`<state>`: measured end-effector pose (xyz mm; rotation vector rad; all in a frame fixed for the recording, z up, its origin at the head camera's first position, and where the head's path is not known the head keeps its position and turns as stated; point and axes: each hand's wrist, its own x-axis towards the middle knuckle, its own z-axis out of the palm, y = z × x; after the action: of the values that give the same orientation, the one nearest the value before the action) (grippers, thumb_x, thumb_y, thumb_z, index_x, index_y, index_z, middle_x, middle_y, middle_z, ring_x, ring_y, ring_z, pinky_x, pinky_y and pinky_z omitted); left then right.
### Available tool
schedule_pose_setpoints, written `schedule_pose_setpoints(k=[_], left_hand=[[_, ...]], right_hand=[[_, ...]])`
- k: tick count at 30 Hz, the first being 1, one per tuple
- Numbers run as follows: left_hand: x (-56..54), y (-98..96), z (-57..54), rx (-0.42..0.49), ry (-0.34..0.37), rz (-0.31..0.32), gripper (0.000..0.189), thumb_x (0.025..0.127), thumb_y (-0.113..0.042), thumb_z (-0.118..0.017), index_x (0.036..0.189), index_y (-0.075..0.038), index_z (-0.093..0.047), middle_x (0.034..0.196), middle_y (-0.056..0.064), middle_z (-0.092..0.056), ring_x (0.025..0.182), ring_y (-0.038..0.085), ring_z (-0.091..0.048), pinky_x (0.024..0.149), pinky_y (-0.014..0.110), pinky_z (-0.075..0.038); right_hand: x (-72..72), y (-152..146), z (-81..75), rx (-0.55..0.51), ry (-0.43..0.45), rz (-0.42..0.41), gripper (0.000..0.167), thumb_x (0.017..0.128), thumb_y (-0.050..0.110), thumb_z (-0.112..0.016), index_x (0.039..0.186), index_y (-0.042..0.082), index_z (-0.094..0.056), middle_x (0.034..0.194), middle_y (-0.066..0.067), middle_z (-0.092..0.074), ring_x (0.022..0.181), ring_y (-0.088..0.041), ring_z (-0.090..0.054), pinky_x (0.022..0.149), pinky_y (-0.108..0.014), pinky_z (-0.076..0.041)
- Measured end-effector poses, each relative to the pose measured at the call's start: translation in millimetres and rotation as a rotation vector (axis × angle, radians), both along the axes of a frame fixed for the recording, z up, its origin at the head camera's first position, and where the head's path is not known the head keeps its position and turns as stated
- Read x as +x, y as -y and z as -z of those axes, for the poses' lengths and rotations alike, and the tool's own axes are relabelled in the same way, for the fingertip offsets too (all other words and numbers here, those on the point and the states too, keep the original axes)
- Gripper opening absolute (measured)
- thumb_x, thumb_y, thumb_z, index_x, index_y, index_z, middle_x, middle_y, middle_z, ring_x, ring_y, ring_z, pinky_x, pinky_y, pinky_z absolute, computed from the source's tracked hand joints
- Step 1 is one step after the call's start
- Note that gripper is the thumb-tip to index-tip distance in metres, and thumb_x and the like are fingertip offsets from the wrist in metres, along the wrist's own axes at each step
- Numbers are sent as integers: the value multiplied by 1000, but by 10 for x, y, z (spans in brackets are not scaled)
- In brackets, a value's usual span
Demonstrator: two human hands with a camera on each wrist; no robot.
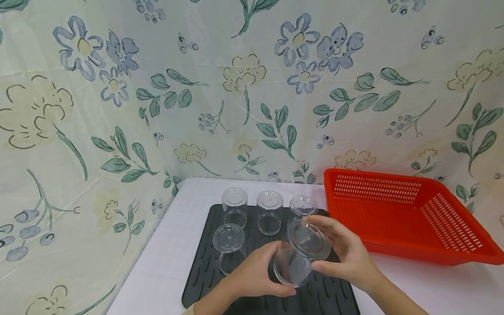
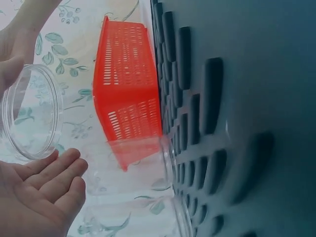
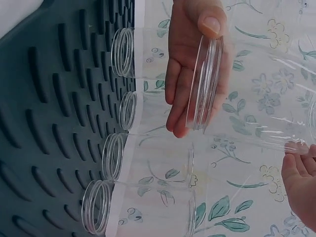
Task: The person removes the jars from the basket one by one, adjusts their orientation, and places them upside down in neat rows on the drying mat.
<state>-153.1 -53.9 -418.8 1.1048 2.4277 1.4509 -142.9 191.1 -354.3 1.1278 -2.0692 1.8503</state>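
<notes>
A clear jar (image 1: 293, 262) is held tilted above the dark ribbed mat (image 1: 202, 267), its closed base up and its ringed rim (image 3: 202, 84) down. My left hand (image 1: 257, 269) grips it low around the rim, thumb on one side and fingers on the other. My right hand (image 1: 346, 253) holds the jar near its base between thumb and fingers. In the left wrist view the jar's open mouth (image 2: 34, 113) shows between the left fingers (image 2: 54, 185) and the right hand (image 2: 19, 54). The left thumb is hidden there.
Several like jars stand upside down on the mat: a front-left jar (image 1: 229, 251), back-left jar (image 1: 235, 208), back-middle jar (image 1: 269, 212) and back-right jar (image 1: 302, 205), partly behind my right hand. A red perforated basket (image 1: 397, 245) stands right, before a flowered cloth (image 1: 236, 131).
</notes>
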Motion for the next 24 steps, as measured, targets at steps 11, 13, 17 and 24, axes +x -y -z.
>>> schedule_pose_setpoints(k=[11, 13, 17, 24], left_hand=[[266, 496, -53, -172, 34, -133, 74, 81, -50, -76, 143, -22, -45, 140, -7, -49, 128, 20, -49, 100, 43, -46], [301, 607, -24, -176, 43, -122, 70, 83, -47, -75, 141, -24, -46, 140, -7, -51, 128, 19, -49, 99, 43, -46], [358, 807, 36, -152, 81, -97, 60, 85, -41, -74, 139, -26, -51, 137, -6, -54, 127, 15, -50, 100, 44, -45], [470, 1197, 135, -145, 240, -158, 52, 87, -32, -72, 135, -19, -57, 133, -2, -58, 124, 19, -52, 96, 47, -46]], right_hand=[[-98, 104, 47, -85, 8, -96, 67, 75, -14, -71, 135, -14, -42, 136, -16, -55, 126, -20, -50, 103, -27, -41], [-120, 124, 74, -90, 20, -109, 65, 76, -14, -70, 135, -14, -42, 136, -15, -55, 127, -20, -50, 105, -26, -39], [-167, 174, 129, -98, 31, -136, 63, 79, -12, -70, 135, -14, -42, 136, -13, -55, 128, -19, -49, 106, -25, -37], [-281, 271, 258, -92, 56, -142, 62, 78, -15, -71, 134, -13, -43, 136, -10, -56, 128, -16, -49, 105, -24, -38]])
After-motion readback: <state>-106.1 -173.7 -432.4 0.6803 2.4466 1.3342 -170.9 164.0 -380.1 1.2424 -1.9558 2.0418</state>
